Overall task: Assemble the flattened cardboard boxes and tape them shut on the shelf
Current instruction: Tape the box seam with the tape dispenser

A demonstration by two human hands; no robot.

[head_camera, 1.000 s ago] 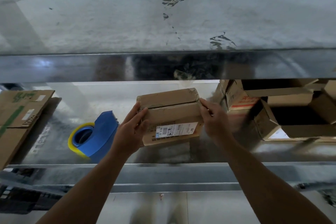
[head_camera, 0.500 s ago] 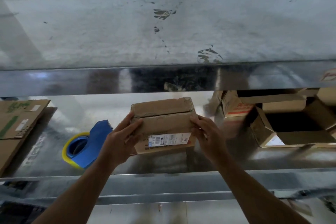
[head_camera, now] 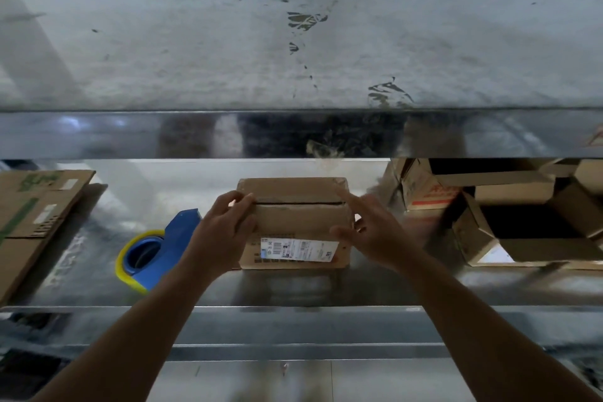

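A small brown cardboard box (head_camera: pixel 293 222) with a white shipping label on its front stands in the middle of the metal shelf (head_camera: pixel 293 290). Its top flaps are folded down and meet at a dark seam. My left hand (head_camera: pixel 222 232) grips the box's top left edge, with the fingers curled over the flap. My right hand (head_camera: pixel 372 235) is at the box's right side, fingers stretched out over the top right corner and blurred. A blue tape dispenser (head_camera: pixel 163 248) with a yellow-rimmed roll lies on the shelf just left of my left hand.
Flattened cardboard (head_camera: pixel 29 215) with green print lies at the shelf's left end. Several opened boxes (head_camera: pixel 522 232) with raised flaps crowd the right end. The upper shelf's metal edge (head_camera: pixel 293 134) hangs low over the work space.
The box has gone from tilted to level on the shelf. Both hands slid up from its sides to the top flaps. The right hand's fingers have spread out.
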